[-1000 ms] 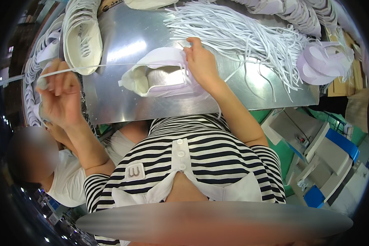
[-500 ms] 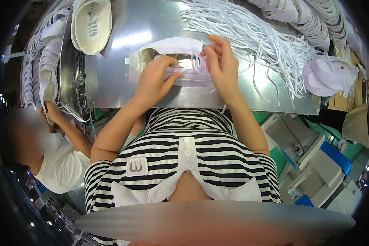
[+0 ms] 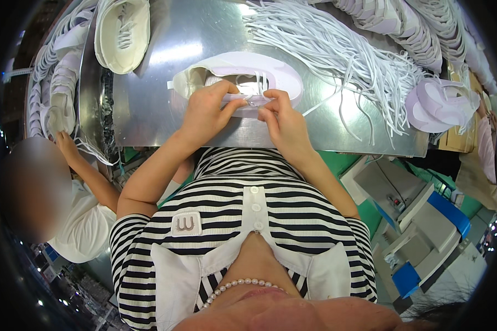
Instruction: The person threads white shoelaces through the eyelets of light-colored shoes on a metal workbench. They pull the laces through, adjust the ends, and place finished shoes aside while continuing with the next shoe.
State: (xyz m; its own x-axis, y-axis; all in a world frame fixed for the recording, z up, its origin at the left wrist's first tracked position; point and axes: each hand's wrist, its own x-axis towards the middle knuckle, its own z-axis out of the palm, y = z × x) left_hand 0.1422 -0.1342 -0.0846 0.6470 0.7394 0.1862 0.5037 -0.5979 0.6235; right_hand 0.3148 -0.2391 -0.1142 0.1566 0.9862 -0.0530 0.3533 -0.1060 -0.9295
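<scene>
A white and pale lilac shoe upper (image 3: pixel 286 77) lies on its side on the metal table, toe to the right. A white shoelace (image 3: pixel 258 81) crosses its opening near the toe in short rungs. My left hand (image 3: pixel 209 113) pinches the near eyelet edge between thumb and forefinger. Close beside it, my right hand (image 3: pixel 287 124) is closed at the same edge, its fingertips on the shoelace by the eyelets. The exact grip of those fingertips is partly hidden.
Loose white laces (image 3: pixel 337 60) spread over the right of the metal table (image 3: pixel 188 33). A cream shoe upper (image 3: pixel 122 38) lies at the far left. Stacked uppers (image 3: pixel 444 105) sit at the right edge. A co-worker's hand (image 3: pixel 66 144) holds an upper at left.
My right hand has come down and inward from above the toe end to the near eyelet edge. My left hand keeps its pinch. The lace now lies tighter across the opening.
</scene>
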